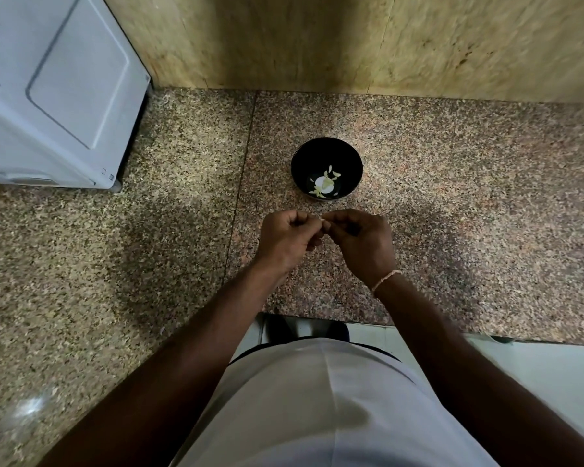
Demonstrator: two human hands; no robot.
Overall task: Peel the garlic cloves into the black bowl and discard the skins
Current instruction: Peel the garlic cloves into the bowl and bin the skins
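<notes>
Both hands meet above the speckled granite desk (452, 183), just in front of the black bowl (326, 153). The left hand (285, 237) and right hand (359, 239) have their fingers curled together, pinching a small pale garlic clove (321, 220) between them; it is mostly hidden, so its long axis cannot be told. Pale garlic pieces (326, 183) lie in the bowl's bottom. No writing is legible on the white appliance (54, 89).

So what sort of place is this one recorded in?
Most likely a home kitchen: a speckled granite counter against a stone wall, a white appliance at the left, and a black bowl holding garlic cloves.
</notes>
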